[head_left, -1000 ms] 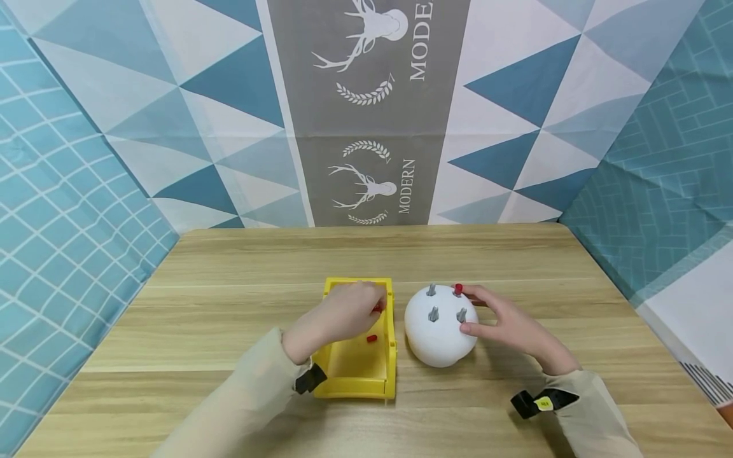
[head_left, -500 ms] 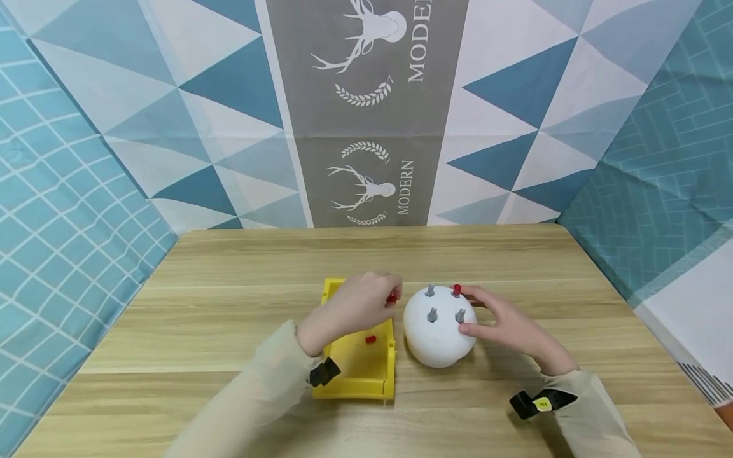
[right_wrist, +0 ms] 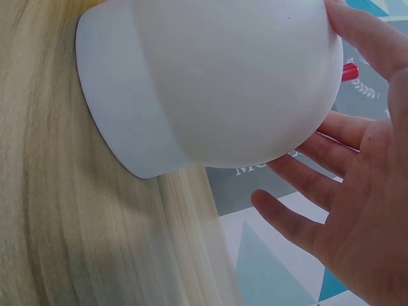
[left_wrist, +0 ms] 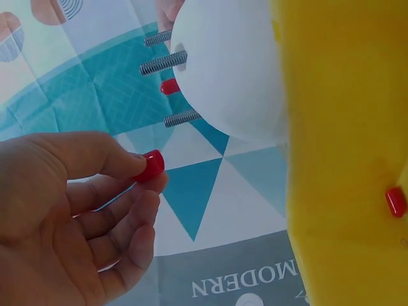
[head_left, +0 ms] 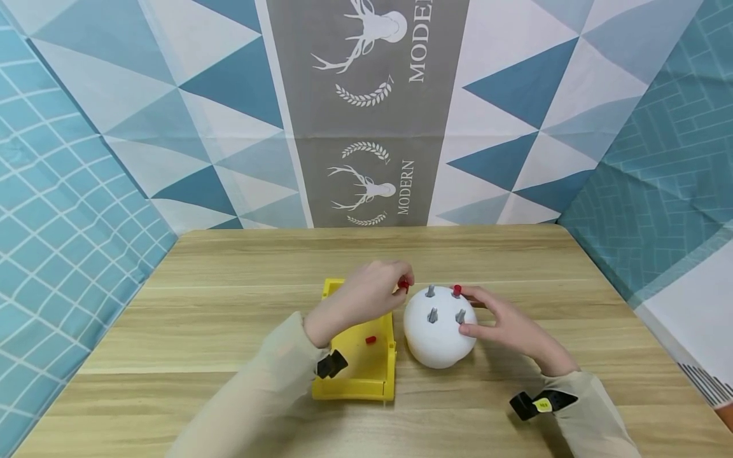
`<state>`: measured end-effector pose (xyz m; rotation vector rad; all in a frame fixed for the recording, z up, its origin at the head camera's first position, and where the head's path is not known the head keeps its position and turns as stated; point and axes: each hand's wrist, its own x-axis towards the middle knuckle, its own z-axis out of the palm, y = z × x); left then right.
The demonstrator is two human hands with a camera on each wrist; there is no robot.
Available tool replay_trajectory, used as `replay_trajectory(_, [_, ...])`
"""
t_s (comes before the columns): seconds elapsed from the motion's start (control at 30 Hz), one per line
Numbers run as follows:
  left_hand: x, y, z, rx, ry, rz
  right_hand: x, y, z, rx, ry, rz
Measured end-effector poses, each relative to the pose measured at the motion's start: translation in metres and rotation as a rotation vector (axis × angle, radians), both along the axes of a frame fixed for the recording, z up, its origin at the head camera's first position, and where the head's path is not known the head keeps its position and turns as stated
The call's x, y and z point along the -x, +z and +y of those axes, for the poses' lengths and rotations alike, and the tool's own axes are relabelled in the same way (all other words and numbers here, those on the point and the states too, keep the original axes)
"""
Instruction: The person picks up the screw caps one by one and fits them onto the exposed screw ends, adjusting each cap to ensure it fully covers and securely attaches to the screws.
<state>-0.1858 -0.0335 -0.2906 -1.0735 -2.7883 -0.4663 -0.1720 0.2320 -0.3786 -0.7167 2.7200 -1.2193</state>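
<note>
My left hand [head_left: 372,289] pinches a small red cap [left_wrist: 151,167] between thumb and index finger, just left of a white dome [head_left: 438,348]. Several threaded metal bolts [head_left: 432,315] stick up from the dome's top. On the far right bolt sits another red cap [head_left: 457,290]. My right hand [head_left: 506,321] holds the dome from its right side, thumb at the near bolt and index finger behind the capped one. In the right wrist view the little finger [right_wrist: 287,220] stands off the dome's surface.
A yellow tray [head_left: 349,389] stands left of the dome, partly under my left forearm. One loose red cap [head_left: 371,340] lies in it. Both stand on a wooden table [head_left: 246,254] with a patterned backdrop [head_left: 366,114] behind.
My left hand has moved from over the yellow tray to the right and away from me, carrying the red cap to the dome's left side. The right hand and dome keep their place.
</note>
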Motion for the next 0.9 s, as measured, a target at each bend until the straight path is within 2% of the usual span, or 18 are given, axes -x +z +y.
replay_trajectory(0.5, [0.004, -0.002, 0.015, -0.146, 0.046, -0.005, 0.002, -0.003, 0.002, 0.030, 0.015, -0.003])
replay_trajectory(0.9, [0.008, -0.008, 0.023, -0.169, 0.030, 0.022, 0.002, -0.003, 0.001, 0.033, 0.027, 0.002])
